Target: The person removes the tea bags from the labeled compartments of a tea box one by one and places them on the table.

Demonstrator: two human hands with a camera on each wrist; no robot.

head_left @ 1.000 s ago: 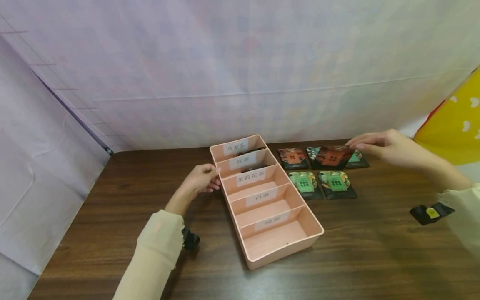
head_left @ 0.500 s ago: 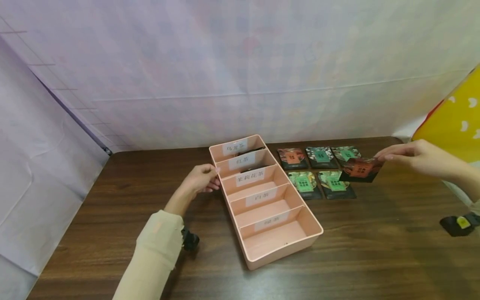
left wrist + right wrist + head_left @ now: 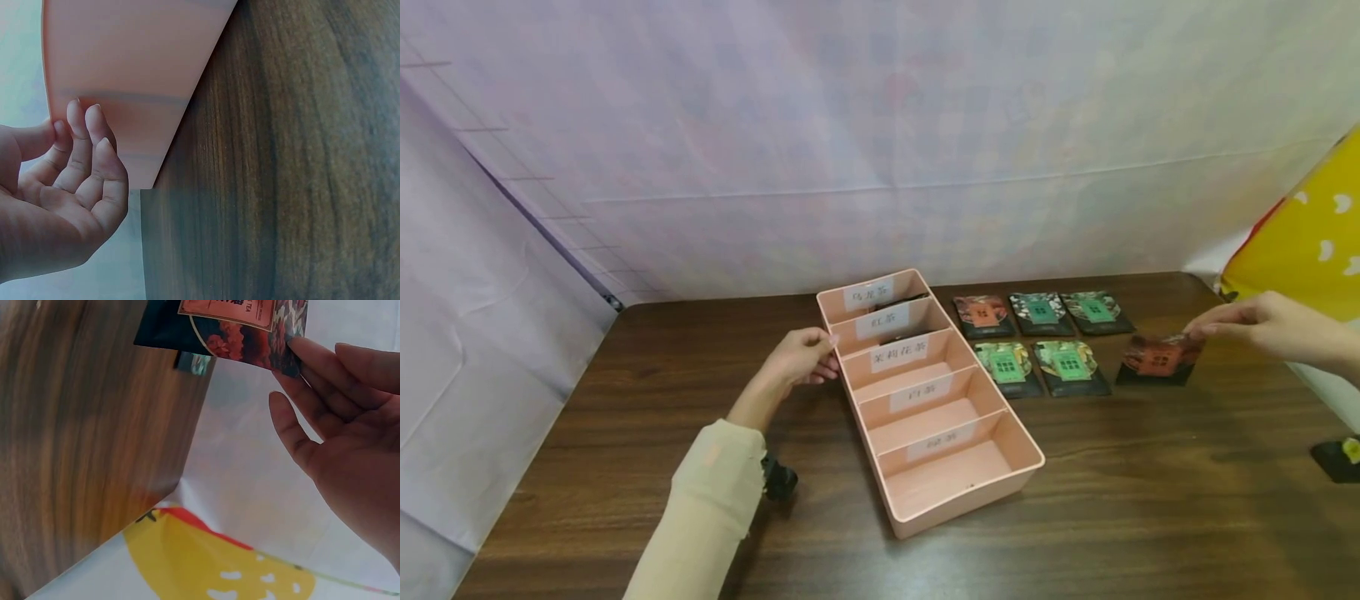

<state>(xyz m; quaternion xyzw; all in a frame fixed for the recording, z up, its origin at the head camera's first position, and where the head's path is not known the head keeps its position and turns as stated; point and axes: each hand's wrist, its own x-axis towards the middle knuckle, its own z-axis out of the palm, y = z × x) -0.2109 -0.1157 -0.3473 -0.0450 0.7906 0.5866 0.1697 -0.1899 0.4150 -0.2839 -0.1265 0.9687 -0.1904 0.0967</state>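
A pink divided box [image 3: 917,508] stands at an angle on the table, with handwritten labels on its dividers. My left hand [image 3: 801,358] pinches its left rim between thumb and forefinger; the other fingers curl beside the outer wall in the left wrist view. Dark tea sachets [image 3: 904,335] show partly in the two far compartments. At the right, my right hand [image 3: 1262,329] pinches a red and black tea sachet [image 3: 1159,358] by its top edge. The sachet [image 3: 231,331] hangs from the fingertips, close over the tabletop.
Right of the box lie a red tea sachet [image 3: 983,315] and several green ones, among them a near one [image 3: 1071,367], in two rows. A pale cloth [image 3: 880,150] hangs behind the wooden table [image 3: 700,333]. A yellow patterned cloth [image 3: 1300,242] is at the right.
My right hand has carried the red sachet rightward and toward me, away from above the back row, lowering it beside the front row. The left hand keeps its place at the rim.
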